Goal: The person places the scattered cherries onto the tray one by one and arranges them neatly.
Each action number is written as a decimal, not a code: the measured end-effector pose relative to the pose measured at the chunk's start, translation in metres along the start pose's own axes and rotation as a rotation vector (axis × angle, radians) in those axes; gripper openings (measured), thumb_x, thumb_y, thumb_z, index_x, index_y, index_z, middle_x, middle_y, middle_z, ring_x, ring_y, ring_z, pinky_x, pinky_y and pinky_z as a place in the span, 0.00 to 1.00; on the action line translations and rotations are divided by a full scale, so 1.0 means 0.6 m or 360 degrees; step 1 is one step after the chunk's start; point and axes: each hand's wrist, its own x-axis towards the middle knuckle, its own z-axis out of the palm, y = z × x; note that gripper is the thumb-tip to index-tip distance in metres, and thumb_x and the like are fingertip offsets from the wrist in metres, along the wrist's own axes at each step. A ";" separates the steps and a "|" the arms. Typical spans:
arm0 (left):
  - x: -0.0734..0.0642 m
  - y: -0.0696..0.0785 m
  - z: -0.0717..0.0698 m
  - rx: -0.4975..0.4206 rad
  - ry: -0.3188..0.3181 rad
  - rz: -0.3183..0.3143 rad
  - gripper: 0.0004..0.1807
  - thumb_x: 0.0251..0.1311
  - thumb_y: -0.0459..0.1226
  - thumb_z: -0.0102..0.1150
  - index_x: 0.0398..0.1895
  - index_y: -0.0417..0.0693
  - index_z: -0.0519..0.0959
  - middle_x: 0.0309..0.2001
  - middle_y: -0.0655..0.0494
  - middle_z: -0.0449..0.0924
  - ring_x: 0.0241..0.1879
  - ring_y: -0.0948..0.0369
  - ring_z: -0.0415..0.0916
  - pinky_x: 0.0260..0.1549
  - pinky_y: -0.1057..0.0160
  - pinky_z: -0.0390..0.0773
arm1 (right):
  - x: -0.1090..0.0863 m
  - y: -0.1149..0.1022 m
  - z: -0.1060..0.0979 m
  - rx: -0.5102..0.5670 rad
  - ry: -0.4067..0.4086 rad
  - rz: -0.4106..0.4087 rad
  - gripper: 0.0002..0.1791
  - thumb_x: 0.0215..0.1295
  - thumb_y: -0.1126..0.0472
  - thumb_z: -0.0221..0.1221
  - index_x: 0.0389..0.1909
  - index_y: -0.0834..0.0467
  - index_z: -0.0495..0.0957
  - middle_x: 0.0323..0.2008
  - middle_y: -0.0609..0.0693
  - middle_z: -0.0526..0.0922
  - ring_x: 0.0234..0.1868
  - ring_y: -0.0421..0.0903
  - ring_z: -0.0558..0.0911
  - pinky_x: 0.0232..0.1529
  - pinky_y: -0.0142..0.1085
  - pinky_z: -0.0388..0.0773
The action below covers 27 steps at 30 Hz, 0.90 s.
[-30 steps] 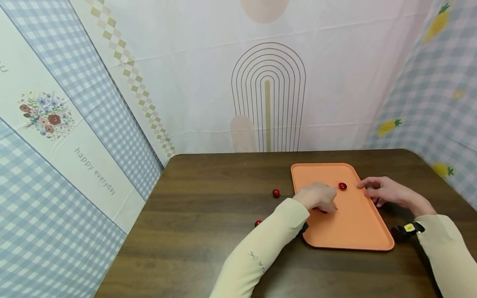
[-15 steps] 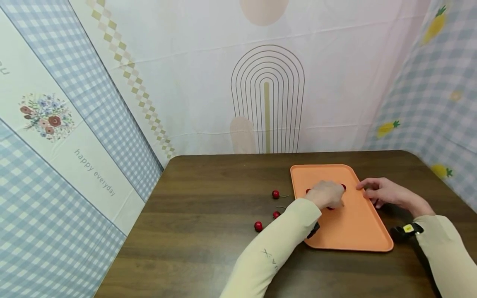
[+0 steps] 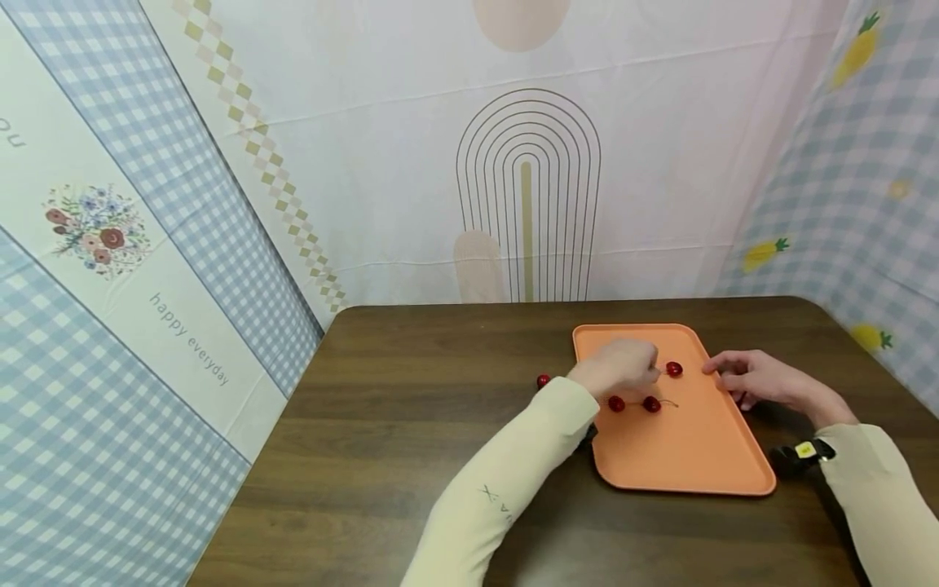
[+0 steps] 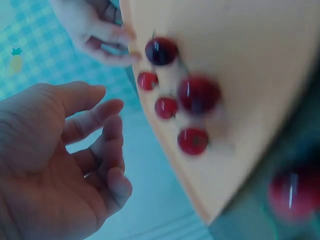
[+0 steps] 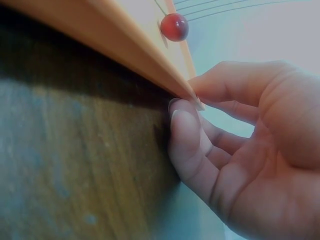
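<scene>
My left hand (image 3: 619, 364) is over the left part of the orange tray (image 3: 682, 456). In the left wrist view its fingers (image 4: 112, 150) are loosely bent, with nothing between them. Below it on the tray lie several red cherries, among them one dark red cherry (image 3: 652, 404) with a thin stem, another (image 3: 616, 403) to its left and a third (image 3: 674, 369) farther back. At the tray's right rim, my right hand (image 3: 770, 381) pinches the edge, with fingers above and below it in the right wrist view. The left hand hides part of the tray.
A cherry (image 3: 544, 381) lies on the dark wooden table (image 3: 411, 391), left of the tray and partly behind the left sleeve. Patterned cloth (image 3: 396, 163) hangs behind the table and along both sides.
The left hand went right over the tray, then drew back left and away, uncovering cherries near the tray's middle. Its forearm now covers two table cherries seen earlier. The right hand stays at the rim.
</scene>
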 end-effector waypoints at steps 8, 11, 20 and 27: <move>-0.023 -0.044 -0.043 0.0149 -0.0067 -0.0052 0.13 0.71 0.46 0.50 0.27 0.56 0.71 0.21 0.62 0.68 0.20 0.66 0.62 0.22 0.68 0.63 | -0.002 -0.003 -0.002 0.0005 0.0010 -0.0004 0.23 0.70 0.62 0.54 0.62 0.70 0.67 0.31 0.54 0.73 0.24 0.44 0.77 0.27 0.38 0.80; -0.033 -0.059 -0.049 0.0205 -0.0067 -0.0059 0.11 0.70 0.46 0.51 0.28 0.56 0.72 0.25 0.62 0.69 0.23 0.66 0.63 0.22 0.68 0.64 | -0.001 -0.002 0.000 0.0007 0.0007 0.0003 0.24 0.70 0.62 0.54 0.62 0.70 0.67 0.30 0.54 0.73 0.24 0.44 0.76 0.27 0.38 0.80; -0.052 -0.106 -0.037 0.0265 -0.0121 -0.0109 0.10 0.67 0.41 0.54 0.26 0.54 0.71 0.26 0.60 0.67 0.25 0.64 0.64 0.23 0.66 0.64 | 0.003 0.000 0.000 0.0010 0.0014 -0.0003 0.23 0.70 0.62 0.54 0.61 0.69 0.68 0.30 0.54 0.73 0.24 0.44 0.76 0.27 0.38 0.80; -0.057 -0.132 -0.019 0.0326 -0.0142 -0.0219 0.05 0.68 0.41 0.48 0.34 0.55 0.72 0.34 0.57 0.72 0.31 0.60 0.67 0.29 0.62 0.68 | 0.006 0.002 0.000 0.0003 0.0019 0.0000 0.23 0.70 0.61 0.54 0.62 0.69 0.68 0.30 0.53 0.73 0.24 0.44 0.77 0.27 0.38 0.80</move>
